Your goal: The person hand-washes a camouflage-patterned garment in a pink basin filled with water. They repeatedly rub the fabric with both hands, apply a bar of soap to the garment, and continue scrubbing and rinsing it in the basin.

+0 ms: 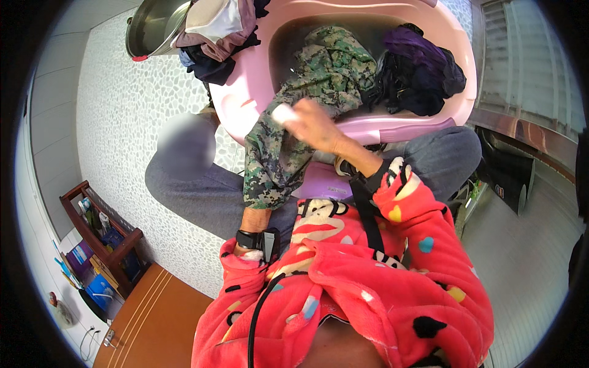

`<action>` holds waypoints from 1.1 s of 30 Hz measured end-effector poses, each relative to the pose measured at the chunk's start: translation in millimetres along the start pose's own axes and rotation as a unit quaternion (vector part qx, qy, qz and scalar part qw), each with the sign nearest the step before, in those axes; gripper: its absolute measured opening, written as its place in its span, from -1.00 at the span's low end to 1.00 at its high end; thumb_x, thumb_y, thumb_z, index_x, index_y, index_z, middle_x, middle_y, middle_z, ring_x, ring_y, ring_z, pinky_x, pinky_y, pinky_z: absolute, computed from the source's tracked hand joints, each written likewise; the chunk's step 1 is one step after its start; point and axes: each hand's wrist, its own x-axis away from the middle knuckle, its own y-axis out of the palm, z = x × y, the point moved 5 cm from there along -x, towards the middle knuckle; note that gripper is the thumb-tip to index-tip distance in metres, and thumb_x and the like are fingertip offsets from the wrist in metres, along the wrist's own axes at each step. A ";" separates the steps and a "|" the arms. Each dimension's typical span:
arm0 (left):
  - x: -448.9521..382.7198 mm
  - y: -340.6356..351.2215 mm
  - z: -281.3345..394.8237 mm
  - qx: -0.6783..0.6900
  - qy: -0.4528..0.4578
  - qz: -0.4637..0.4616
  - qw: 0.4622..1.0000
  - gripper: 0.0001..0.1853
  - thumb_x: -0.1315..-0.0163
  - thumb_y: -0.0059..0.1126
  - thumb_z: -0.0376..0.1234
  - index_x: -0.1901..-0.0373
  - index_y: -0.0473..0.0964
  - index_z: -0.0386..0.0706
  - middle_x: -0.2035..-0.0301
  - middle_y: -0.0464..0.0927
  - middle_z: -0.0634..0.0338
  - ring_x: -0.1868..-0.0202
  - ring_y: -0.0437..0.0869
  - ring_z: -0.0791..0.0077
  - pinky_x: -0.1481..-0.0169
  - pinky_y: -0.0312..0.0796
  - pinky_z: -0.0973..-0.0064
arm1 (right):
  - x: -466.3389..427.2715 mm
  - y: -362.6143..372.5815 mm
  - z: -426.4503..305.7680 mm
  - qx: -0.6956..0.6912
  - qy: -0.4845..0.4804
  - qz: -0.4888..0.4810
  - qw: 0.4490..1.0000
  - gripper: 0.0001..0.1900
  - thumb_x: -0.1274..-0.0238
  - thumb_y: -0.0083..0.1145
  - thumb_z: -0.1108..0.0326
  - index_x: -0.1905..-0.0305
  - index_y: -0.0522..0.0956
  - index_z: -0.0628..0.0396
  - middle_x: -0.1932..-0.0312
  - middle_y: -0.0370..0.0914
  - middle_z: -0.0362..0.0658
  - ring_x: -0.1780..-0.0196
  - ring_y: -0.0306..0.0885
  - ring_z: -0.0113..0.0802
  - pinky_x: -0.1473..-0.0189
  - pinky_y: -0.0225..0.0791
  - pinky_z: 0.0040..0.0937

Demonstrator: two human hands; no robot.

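A wet camouflage garment [331, 60] hangs over the near rim of a pink plastic tub [455, 27], partly in murky water. One tubular end of it is pulled over my left hand, hiding the fingers; only my left wrist [256, 220] shows below the cloth. My right hand [315, 124] grips a white bar of soap [284, 114], both motion-blurred, against the stretched cloth near the rim. Dark and purple clothes [418, 69] lie bunched in the tub's right side.
More clothes [216, 32] are heaped on the tub's left rim beside a metal bucket [154, 30]. A purple plastic item [322, 181] sits between my knees. A wooden rack [103, 230] and a brown door [152, 317] stand at lower left, a framed glass panel [529, 64] at right.
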 end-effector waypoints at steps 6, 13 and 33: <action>-10.9 12.9 4.0 0.014 -0.009 0.000 1.000 -0.57 -0.40 -0.22 -0.33 -0.28 0.24 -0.22 -0.17 0.36 0.14 -0.17 0.39 0.37 -0.25 0.25 0.47 | 17.1 58.0 -25.2 0.002 -0.066 -0.111 0.992 -0.63 -0.27 -0.04 0.10 0.11 0.49 0.23 0.08 0.27 -0.11 -0.03 0.20 -0.18 -0.09 0.06 -0.24; 1.1 15.6 4.2 0.017 -0.041 0.008 0.999 -0.57 -0.39 -0.18 -0.33 -0.27 0.25 -0.22 -0.16 0.38 0.15 -0.14 0.42 0.39 -0.21 0.30 0.48 | -14.2 9.6 30.7 0.315 0.143 -0.063 0.936 -0.63 -0.23 0.06 0.09 0.27 0.60 0.25 0.16 0.36 -0.07 0.08 0.24 -0.22 0.06 0.14 -0.28; -9.2 70.8 59.8 -0.062 -0.067 -0.162 0.983 -0.75 -0.29 -0.01 -0.46 0.02 0.43 -0.30 0.21 0.54 0.25 0.25 0.54 0.56 0.15 0.46 0.59 | 50.7 -192.1 225.0 0.154 0.490 0.180 0.839 -0.47 -0.25 -0.07 -0.15 0.04 0.48 0.15 0.10 0.57 0.14 0.01 0.56 0.11 0.01 0.39 0.03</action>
